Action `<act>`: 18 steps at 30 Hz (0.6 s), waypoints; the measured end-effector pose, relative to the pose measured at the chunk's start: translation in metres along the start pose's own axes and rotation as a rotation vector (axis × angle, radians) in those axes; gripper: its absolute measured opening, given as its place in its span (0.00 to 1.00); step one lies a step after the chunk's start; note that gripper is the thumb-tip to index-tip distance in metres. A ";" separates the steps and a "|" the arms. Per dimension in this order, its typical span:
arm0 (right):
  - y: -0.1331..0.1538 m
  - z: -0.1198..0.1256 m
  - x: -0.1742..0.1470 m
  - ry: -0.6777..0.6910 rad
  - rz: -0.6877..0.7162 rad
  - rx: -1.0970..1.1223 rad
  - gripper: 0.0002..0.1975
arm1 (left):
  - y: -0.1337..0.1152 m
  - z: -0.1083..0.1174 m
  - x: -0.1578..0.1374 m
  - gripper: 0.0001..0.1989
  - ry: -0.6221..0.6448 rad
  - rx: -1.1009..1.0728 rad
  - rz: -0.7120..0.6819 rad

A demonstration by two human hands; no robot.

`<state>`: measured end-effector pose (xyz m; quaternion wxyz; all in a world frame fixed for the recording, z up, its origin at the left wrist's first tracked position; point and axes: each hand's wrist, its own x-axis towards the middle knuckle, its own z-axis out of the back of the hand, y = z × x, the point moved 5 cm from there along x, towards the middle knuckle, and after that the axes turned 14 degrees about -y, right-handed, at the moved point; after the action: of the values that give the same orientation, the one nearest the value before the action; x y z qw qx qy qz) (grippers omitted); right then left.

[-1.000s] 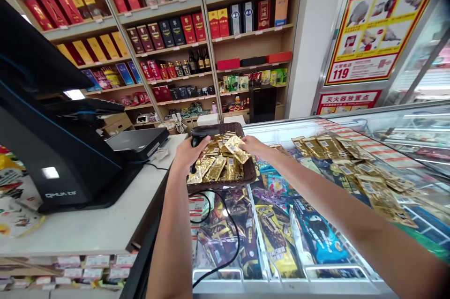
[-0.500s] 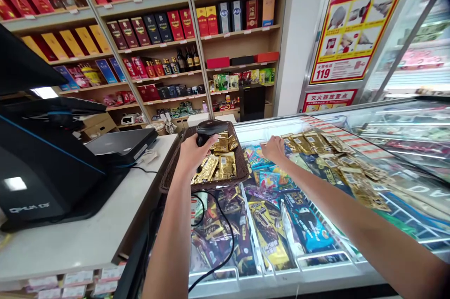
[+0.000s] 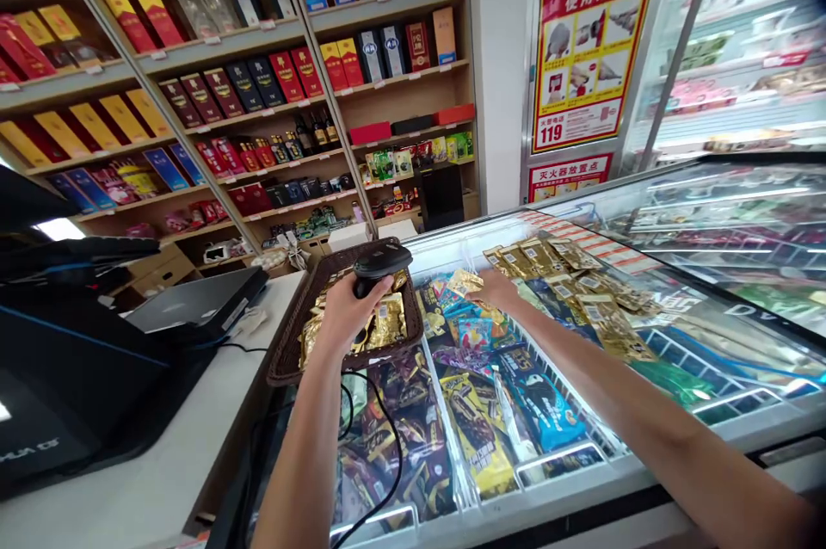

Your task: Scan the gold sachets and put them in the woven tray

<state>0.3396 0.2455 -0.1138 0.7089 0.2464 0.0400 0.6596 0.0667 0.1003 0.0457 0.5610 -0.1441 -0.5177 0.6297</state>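
Note:
My left hand (image 3: 347, 308) is closed round the handle of a black barcode scanner (image 3: 382, 259), held over a brown woven basket (image 3: 284, 348). Gold foil packets (image 3: 389, 321) lie in the basket, partly hidden by my hand and the scanner. From the scanner a black cable (image 3: 395, 446) hangs down across the freezer. My right hand (image 3: 496, 288) pinches a gold packet (image 3: 465, 282) above the freezer, just right of the basket. Beyond that hand, more gold packets (image 3: 539, 258) are spread in rows on the freezer's glass top.
Below my hands is a chest freezer with bagged ice creams (image 3: 477, 433) between white wire dividers (image 3: 445, 411). On the left, a counter (image 3: 212, 420) carries a black checkout machine (image 3: 77, 360). Shelves of boxed bottles (image 3: 258, 84) stand behind, beside a red fire-hydrant sign (image 3: 587, 41).
The view has swung right and tilted up slightly. My right hand has moved toward the basket, and the gold packet in its fingers now shows clearly. My left hand still grips the scanner.

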 end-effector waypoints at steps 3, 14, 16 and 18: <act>0.010 0.018 -0.001 0.020 0.029 0.063 0.20 | 0.000 0.002 0.000 0.24 0.028 -0.020 0.031; 0.034 0.116 -0.020 -0.078 -0.026 0.487 0.18 | -0.005 -0.001 -0.014 0.26 0.248 -0.209 0.214; 0.034 0.114 -0.021 -0.046 -0.037 0.535 0.16 | -0.006 -0.001 -0.015 0.26 0.250 -0.207 0.203; 0.033 0.108 -0.021 -0.013 -0.058 0.579 0.16 | -0.007 -0.001 -0.014 0.26 0.243 -0.206 0.199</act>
<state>0.3480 0.1934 -0.0112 0.6279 0.4413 0.2290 0.5988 0.0757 0.0872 0.0452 0.5367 -0.3263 -0.4910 0.6036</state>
